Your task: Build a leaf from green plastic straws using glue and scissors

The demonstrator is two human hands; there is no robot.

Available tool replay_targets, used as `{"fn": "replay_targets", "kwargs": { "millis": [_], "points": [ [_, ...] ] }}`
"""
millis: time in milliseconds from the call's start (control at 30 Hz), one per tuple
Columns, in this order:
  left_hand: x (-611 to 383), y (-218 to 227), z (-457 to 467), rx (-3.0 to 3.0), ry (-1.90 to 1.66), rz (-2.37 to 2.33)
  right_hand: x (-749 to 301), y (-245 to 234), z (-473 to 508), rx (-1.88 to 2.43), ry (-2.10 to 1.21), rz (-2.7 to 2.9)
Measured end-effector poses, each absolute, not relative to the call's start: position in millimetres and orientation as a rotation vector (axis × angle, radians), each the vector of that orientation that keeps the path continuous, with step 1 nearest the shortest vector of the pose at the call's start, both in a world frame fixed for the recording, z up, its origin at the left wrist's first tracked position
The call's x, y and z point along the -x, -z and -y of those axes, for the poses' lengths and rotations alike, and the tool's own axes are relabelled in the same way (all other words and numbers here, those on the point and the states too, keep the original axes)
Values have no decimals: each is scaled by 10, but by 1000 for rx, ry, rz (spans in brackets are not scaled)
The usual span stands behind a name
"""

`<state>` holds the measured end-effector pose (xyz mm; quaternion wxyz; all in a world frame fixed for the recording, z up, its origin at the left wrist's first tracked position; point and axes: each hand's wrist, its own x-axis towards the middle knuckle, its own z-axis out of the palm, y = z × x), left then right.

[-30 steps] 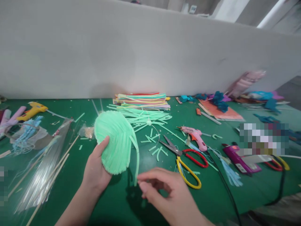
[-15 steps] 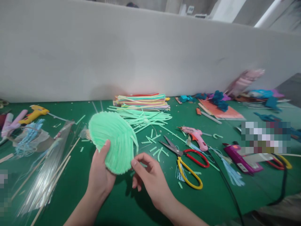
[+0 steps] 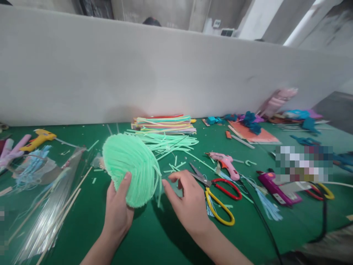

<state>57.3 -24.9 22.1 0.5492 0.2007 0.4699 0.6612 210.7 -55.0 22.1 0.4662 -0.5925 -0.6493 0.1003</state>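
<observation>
My left hand (image 3: 118,211) grips the lower edge of a light green leaf-shaped piece (image 3: 129,165) made of many pipe-cleaner strands, thumb pressed on its front. The piece is held tilted above the green table (image 3: 154,235). Loose green strands (image 3: 159,184) hang from its right edge. My right hand (image 3: 187,200) hovers just right of those strands with fingers spread and holds nothing. Red and yellow scissors (image 3: 217,195) lie right beside that hand.
Green strand offcuts (image 3: 168,145) and a stack of coloured strips (image 3: 164,123) lie behind the piece. A pink glue gun (image 3: 224,162), a purple glue gun (image 3: 273,186), a yellow glue gun (image 3: 38,138), clear wrappers with sticks (image 3: 49,206) and a black cable (image 3: 264,228) surround the work area.
My right hand rose from the table's front to the leaf's right edge, touched it, then moved slightly right and spread its fingers. The leaf shifted a little left.
</observation>
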Motion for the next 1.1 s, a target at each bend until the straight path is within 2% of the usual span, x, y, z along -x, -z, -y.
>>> {"fn": "replay_targets", "kwargs": {
  "millis": [100, 200, 467, 633, 700, 867, 933, 1100],
  "points": [
    [-578, -160, 282, -515, -1521, -1105, -2133, -267, 427, 1437, 61, 1749],
    [-594, -93, 321, -569, -1489, -1091, -2116, -284, 366, 1469, 143, 1848],
    [-597, -218, 302, -530, -1516, -1149, -2404, -366, 549, 1613, -219, 1638],
    [-554, -300, 216, -424, -1506, -1175, -2748, -307, 567, 1780, -290, 1457],
    [-549, -299, 195, -383, -1467, -1166, -2747, -300, 586, 1733, -441, 1332],
    [-581, -261, 198, -387, -1376, -1154, -2410, -303, 635, 1261, -1368, 1006],
    [-596, -244, 204, -408, -1363, -1151, -2265, -279, 621, 1118, -1497, 950],
    [-607, -219, 202, -462, -1348, -1158, -2112, -236, 566, 1013, -1530, 957]
  ]
}}
